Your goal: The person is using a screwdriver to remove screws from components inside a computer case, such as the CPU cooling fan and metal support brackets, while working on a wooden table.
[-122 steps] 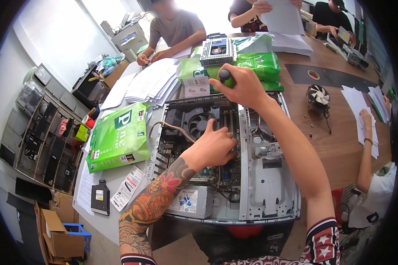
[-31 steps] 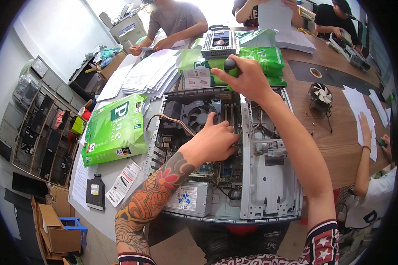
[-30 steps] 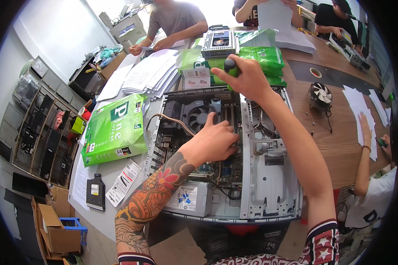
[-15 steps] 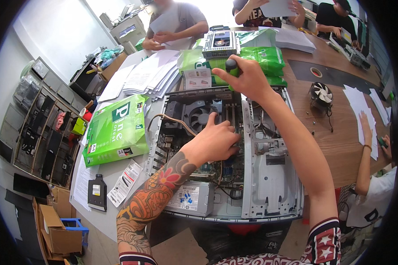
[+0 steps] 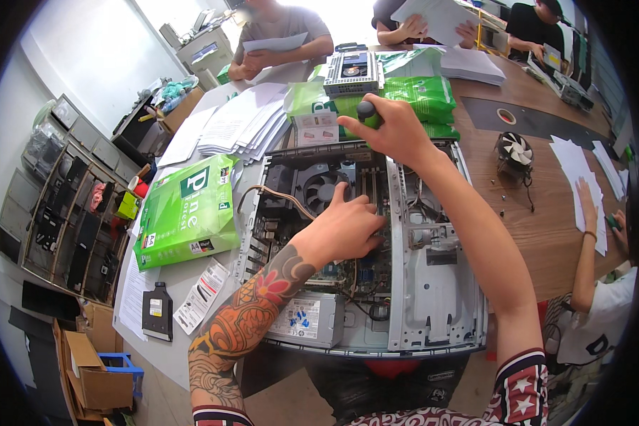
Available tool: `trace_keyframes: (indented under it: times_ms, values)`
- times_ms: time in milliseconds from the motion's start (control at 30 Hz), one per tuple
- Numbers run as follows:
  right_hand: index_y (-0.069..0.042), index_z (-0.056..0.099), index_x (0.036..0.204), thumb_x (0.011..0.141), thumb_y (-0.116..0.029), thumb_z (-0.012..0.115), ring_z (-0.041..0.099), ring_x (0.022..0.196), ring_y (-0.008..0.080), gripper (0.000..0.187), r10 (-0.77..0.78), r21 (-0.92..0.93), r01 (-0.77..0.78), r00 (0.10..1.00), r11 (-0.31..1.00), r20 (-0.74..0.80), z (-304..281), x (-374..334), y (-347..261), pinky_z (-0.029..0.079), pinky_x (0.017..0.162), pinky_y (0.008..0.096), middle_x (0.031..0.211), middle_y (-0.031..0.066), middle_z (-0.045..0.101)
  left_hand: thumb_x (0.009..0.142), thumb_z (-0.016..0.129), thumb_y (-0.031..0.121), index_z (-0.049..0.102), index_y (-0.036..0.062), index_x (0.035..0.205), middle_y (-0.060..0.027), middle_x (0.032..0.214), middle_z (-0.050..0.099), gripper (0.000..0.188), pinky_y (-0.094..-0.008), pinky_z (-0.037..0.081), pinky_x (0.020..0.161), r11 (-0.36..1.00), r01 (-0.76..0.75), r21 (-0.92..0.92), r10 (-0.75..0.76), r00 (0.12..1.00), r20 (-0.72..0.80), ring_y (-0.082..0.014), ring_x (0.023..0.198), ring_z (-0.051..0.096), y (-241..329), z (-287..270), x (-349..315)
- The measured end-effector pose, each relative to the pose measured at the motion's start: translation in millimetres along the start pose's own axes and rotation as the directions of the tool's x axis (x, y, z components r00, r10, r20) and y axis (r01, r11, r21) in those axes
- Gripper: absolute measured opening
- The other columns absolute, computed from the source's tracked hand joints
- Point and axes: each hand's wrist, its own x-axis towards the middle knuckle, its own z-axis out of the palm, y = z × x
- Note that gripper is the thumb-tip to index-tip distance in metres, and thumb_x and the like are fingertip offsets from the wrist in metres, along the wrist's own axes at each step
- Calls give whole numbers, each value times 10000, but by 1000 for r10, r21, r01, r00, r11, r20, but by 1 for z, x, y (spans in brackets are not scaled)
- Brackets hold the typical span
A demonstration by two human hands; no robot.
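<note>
An opened desktop computer case (image 5: 440,298) lies flat in front of me, its insides showing. My left hand (image 5: 348,224) rests over the motherboard (image 5: 366,273), below the round cooling fan (image 5: 322,192). Its thumb stands apart and the fingers reach down to the right; their tips are partly hidden. At the far edge of the case, my right hand (image 5: 405,131) is closed on a screwdriver (image 5: 367,113) with a black and green handle, held upright. Its tip is hidden. The silver power supply (image 5: 309,319) sits at the near left of the case, beside my tattooed forearm.
A green paper pack (image 5: 188,209) and a black optical drive (image 5: 157,311) lie on the left. Green packs (image 5: 422,92) with a metal drive cage (image 5: 351,72) stand behind the case. A loose fan cooler (image 5: 516,153) and tape roll (image 5: 506,116) are right. Several people work around the table.
My right hand and the screwdriver have shifted very slightly down and left. My left hand stays in place. Across the table, two people have moved the papers they hold.
</note>
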Motion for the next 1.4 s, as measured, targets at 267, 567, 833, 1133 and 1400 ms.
trace_keyframes:
  times_ms: [267,567,833,1133,1400]
  values:
    - [11,626,754,856,-421,767,608,533,316,465,87,52,-86,996,995,-34,-8,3,6,484,543,370,587,159,602,896,658,282,710,89,1022,-59,929,659,236,-666,293,1073,1000,-2,-7,2,1000,8,-243,1063,601,1,-2,-1]
    - [3,572,725,857,-357,794,418,468,172,443,9,109,3,994,994,-112,-4,2,1,374,480,329,535,89,478,900,655,289,714,89,1051,-58,922,652,257,-662,292,1078,1000,3,2,-3,1000,13,-238,1064,602,1,-2,-1]
    - [3,595,732,849,-395,786,495,500,248,457,31,97,-24,997,995,-73,-8,2,-1,422,517,357,560,122,529,905,652,296,714,88,1038,-59,906,653,255,-672,295,1075,1000,-1,-4,1,1000,-7,-243,1062,604,0,1,-1]
    - [5,627,755,838,-479,763,603,575,348,509,-25,36,27,999,999,-36,-4,1,-1,497,591,400,610,173,601,894,658,291,700,79,994,-65,895,651,239,-672,299,1070,1000,-14,-1,14,1000,-23,-246,1045,609,-1,1,-1]
    - [10,642,777,837,-474,758,633,614,355,501,63,34,-64,997,997,49,-11,2,-1,512,611,395,652,176,632,890,662,288,693,67,986,-62,891,650,242,-671,304,1067,1000,-3,14,3,1000,-22,-248,1033,608,1,0,-2]
